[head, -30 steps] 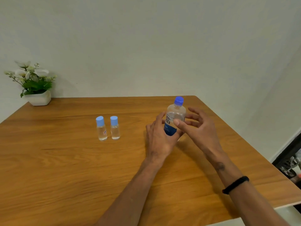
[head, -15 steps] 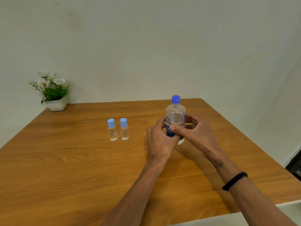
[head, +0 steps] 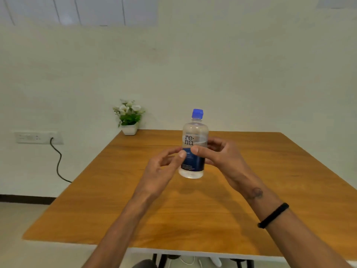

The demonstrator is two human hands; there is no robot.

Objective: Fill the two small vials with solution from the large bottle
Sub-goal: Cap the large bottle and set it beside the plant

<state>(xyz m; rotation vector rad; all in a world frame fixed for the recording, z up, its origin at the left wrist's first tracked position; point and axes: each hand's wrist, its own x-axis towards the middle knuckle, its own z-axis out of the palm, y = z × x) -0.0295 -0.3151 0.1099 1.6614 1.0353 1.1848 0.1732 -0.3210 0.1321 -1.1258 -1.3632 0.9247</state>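
1. The large bottle [head: 194,149] is upright and lifted clear of the wooden table [head: 193,209], near the middle of the view. It is clear plastic with a blue cap [head: 197,114] still on, white "re-nu" lettering above a dark blue label, and clear liquid inside.
2. The right hand [head: 222,161] wraps the bottle's middle from the 3 o'clock side. Its thumb crosses the front of the label and its fingers curl around the back, a closed grasp that carries the bottle.
3. The left hand [head: 164,169] is at the bottle's 9 o'clock side, half open with its fingers loosely curled. Its thumb tip touches the label's left edge; the other fingers appear to be off the bottle, so it is not gripping.
4. A black band [head: 273,215] circles the right wrist, at 5 o'clock from the bottle.
5. A potted plant [head: 129,118] with white flowers sits on the table's far corner, at 10 o'clock from the bottle, against the wall.
6. A wall socket [head: 36,137] with a black cable plugged in lies at 9 o'clock, well apart from the table.
7. The two small vials are out of view.
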